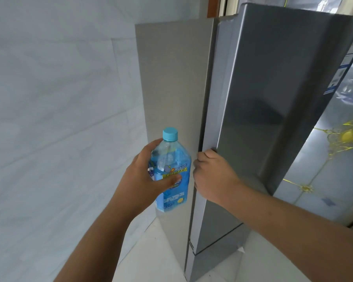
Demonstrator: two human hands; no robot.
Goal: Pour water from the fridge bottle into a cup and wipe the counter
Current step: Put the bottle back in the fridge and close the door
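Note:
A clear plastic bottle [172, 174] with a blue label and a light blue cap is held upright in front of the fridge's grey side. My left hand [145, 180] grips it around the middle, thumb across the label. Right beside it, my right hand [212, 176] has its fingers curled round the edge of the silver fridge door [259, 110]. The door stands almost closed against the fridge body. No cup, cloth or counter is in view.
A pale tiled wall [59, 119] fills the left. The fridge's grey side panel [171, 78] rises in the middle. White floor [157, 257] shows below. The door's glossy front [324, 159] reflects a tiled floor with yellow ornaments.

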